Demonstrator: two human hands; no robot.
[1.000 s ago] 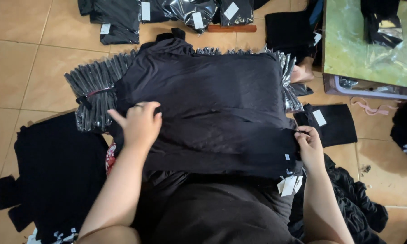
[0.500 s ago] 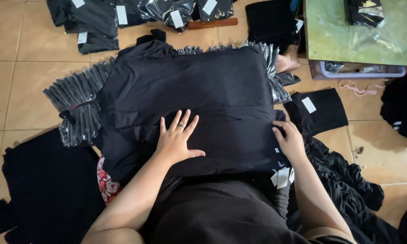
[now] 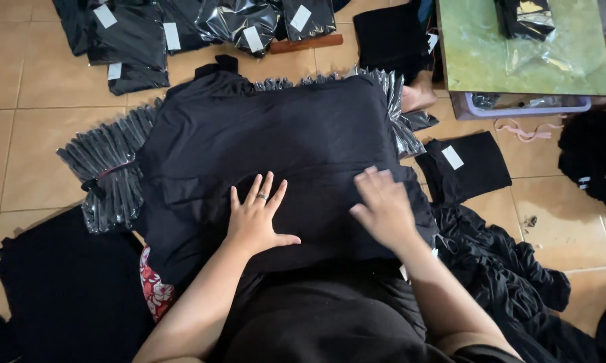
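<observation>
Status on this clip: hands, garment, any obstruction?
Left hand and right hand flat, open, on black garment. Garment spread over plastic bags. Nothing in the way.

Green-topped table (image 3: pixel 491 60), bagged black garments (image 3: pixel 239 20), tiled floor (image 3: pixel 27 128)

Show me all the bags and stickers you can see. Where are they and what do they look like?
Shiny bagged clothes: top of floor, dark, white rectangular stickers.
Stack of plastic bags: left, under the black shirt, grey and crinkly.
Folded black cloth: right, one white sticker.
Bagged item: on the green table, glossy black.
White tag: by the right hand's wrist, mostly hidden.
</observation>
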